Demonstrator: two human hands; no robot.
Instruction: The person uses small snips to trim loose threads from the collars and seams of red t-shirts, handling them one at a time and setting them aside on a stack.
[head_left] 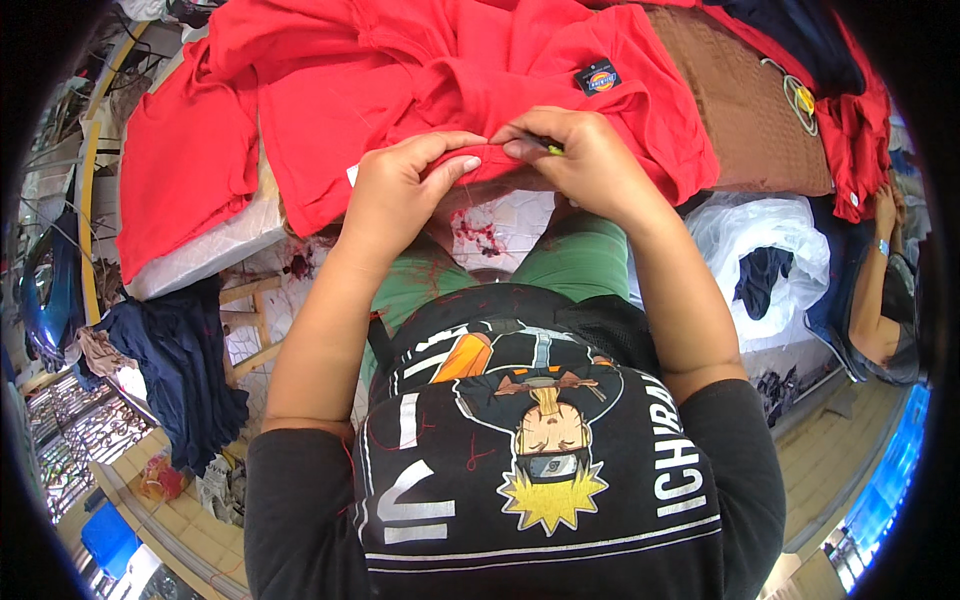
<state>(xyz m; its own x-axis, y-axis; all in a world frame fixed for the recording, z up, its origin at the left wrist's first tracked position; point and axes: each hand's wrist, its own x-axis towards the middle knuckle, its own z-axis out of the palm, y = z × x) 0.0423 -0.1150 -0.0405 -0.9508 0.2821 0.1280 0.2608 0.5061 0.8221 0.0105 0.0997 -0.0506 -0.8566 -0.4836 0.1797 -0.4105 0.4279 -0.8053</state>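
A red garment (420, 80) lies spread over the table before me, with a small dark tag (598, 79) on it. My left hand (405, 185) pinches the garment's near edge between thumb and fingers. My right hand (585, 160) grips the same edge right beside it, and also holds a small yellow-green tool (553, 150) whose tip peeks out between the fingers. The two hands touch at the fingertips. My green trousers (580, 260) and black printed shirt (540, 460) fill the lower middle.
A brown cloth (745, 110) covers the table at the right, with dark blue and red garments (850, 110) beyond. A white plastic bag (765, 245) holds dark cloth. Another person's arm (875, 290) is at the far right. Dark blue clothes (180, 380) hang over a wooden stool at left.
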